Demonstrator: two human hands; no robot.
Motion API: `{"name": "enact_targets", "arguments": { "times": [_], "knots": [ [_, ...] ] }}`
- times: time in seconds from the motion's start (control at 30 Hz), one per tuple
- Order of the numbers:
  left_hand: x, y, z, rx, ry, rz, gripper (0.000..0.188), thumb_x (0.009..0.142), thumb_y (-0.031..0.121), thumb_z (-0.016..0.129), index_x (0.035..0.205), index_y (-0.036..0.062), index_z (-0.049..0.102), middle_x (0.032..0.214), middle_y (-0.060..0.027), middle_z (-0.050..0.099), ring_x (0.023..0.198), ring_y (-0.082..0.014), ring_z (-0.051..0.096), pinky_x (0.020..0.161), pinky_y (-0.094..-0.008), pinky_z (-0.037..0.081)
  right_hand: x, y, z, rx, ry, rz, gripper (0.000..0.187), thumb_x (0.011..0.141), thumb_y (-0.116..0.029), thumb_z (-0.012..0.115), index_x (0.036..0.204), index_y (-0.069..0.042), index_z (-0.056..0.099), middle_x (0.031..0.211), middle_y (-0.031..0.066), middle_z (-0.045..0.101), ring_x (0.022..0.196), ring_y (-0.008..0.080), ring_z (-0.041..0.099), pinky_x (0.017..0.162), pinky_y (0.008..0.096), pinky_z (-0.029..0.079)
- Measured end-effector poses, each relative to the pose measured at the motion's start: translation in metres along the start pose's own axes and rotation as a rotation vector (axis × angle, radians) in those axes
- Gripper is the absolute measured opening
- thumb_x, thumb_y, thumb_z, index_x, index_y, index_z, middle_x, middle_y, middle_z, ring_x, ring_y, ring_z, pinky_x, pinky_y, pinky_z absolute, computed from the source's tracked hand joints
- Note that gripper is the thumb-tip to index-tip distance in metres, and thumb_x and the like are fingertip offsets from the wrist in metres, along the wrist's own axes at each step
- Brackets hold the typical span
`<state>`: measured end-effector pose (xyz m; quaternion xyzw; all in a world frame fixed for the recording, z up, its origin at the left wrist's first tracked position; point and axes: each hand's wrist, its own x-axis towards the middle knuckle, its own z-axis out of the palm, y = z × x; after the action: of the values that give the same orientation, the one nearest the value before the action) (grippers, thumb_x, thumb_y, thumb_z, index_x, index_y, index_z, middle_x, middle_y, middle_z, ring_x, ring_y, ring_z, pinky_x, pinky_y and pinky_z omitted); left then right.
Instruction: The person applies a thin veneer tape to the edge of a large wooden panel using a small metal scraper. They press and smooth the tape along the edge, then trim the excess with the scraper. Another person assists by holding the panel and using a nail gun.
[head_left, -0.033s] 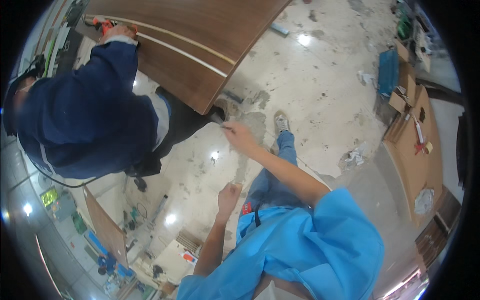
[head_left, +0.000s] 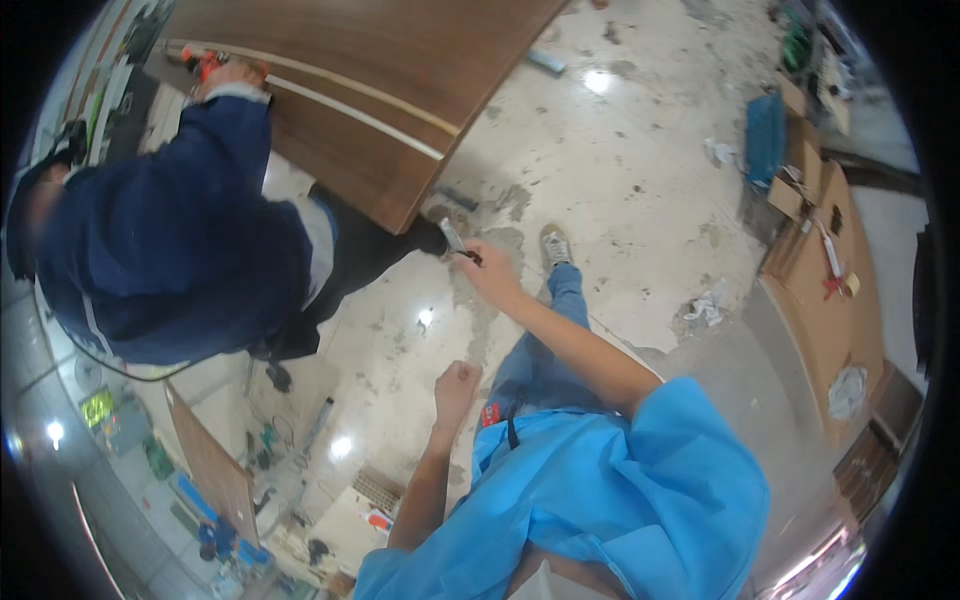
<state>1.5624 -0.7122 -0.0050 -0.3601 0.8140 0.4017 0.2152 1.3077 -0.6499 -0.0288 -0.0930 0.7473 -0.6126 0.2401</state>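
My right hand (head_left: 490, 275) reaches out ahead of me, closed around the dark handle of a small tool with a flat grey blade (head_left: 452, 236). Its exact kind is too small to tell. The blade points toward the near corner of a large brown wood-grain panel (head_left: 400, 190), apart from my fingers. Lower and to the left, my left hand (head_left: 457, 388) is curled into a fist over the floor; what it holds, if anything, is hidden. On the panel lie a white strip (head_left: 360, 118) and a tan strip (head_left: 390, 100).
A person in dark blue (head_left: 170, 235) leans over the panel at left, a hand on an orange-red tool (head_left: 208, 66). Cardboard sheets (head_left: 800, 270) and a teal box (head_left: 765, 140) are at right. Crumpled plastic (head_left: 705, 308) lies on the floor (head_left: 640, 210). Another brown board (head_left: 212, 450) stands lower left.
The bladed tool in my right hand has turned, its blade now angled more upward and its dark handle more visible. The surroundings have shifted slightly left in the view.
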Motion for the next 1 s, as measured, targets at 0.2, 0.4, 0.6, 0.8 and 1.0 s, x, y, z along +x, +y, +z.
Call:
{"name": "enact_targets", "arguments": {
  "times": [0.2, 0.4, 0.6, 0.8, 1.0],
  "knots": [
    [0.061, 0.185, 0.019, -0.940, -0.206, 0.113, 0.024, 0.102, 0.023, 0.068, 0.109, 0.0007, 0.069, 0.094, -0.0048, 0.070, 0.088, -0.0131, 0.066, 0.084, -0.0297, 0.053, -0.047, -0.043, -0.157, 0.142, -0.158, 0.155, 0.050, 0.095, -0.015, 0.066, 0.144, -0.005, 0.058, 0.079, 0.0079, 0.069, 0.059, 0.0138, 0.065, 0.060, 0.0316, 0.053],
    [0.097, 0.329, 0.029, -0.534, -0.375, 0.351, 0.020, 0.098, 0.021, 0.072, 0.102, 0.0013, 0.072, 0.092, -0.0055, 0.072, 0.084, -0.0149, 0.066, 0.082, -0.0302, 0.052, -0.045, -0.071, -0.269, 0.016, -0.230, 0.156, 0.071, 0.094, -0.007, 0.063, 0.161, -0.009, 0.038, 0.083, 0.0059, 0.070, 0.067, 0.0137, 0.067, 0.067, 0.0304, 0.056],
    [0.180, 0.395, 0.053, 0.438, -0.018, 0.710, 0.028, 0.089, 0.017, 0.073, 0.114, 0.0038, 0.073, 0.110, -0.0136, 0.073, 0.101, -0.0329, 0.069, 0.095, -0.0432, 0.052, -0.014, -0.016, -0.384, 0.105, -0.056, 0.319, 0.057, 0.093, -0.009, 0.066, 0.147, 0.001, 0.052, 0.082, 0.0096, 0.073, 0.064, 0.0160, 0.071, 0.061, 0.0315, 0.058],
    [0.311, 0.448, -0.038, 0.773, 0.676, 0.714, 0.060, 0.102, 0.031, 0.058, 0.158, 0.0176, 0.044, 0.165, -0.0105, 0.039, 0.153, -0.0340, 0.032, 0.124, -0.0518, 0.028, 0.018, 0.014, -0.538, 0.024, 0.271, 0.361, 0.038, 0.097, -0.012, 0.065, 0.129, 0.008, 0.060, 0.081, 0.0133, 0.073, 0.060, 0.0162, 0.070, 0.056, 0.0304, 0.057],
    [0.383, 0.491, -0.053, 0.869, 0.410, 0.674, 0.054, 0.110, 0.036, 0.042, 0.163, 0.0251, 0.036, 0.171, -0.0060, 0.029, 0.157, -0.0339, 0.023, 0.128, -0.0522, 0.020, 0.066, 0.005, -0.614, 0.059, 0.446, 0.392, 0.033, 0.100, -0.014, 0.063, 0.129, 0.001, 0.062, 0.078, 0.0102, 0.070, 0.059, 0.0142, 0.067, 0.054, 0.0270, 0.054]
  ]
}}
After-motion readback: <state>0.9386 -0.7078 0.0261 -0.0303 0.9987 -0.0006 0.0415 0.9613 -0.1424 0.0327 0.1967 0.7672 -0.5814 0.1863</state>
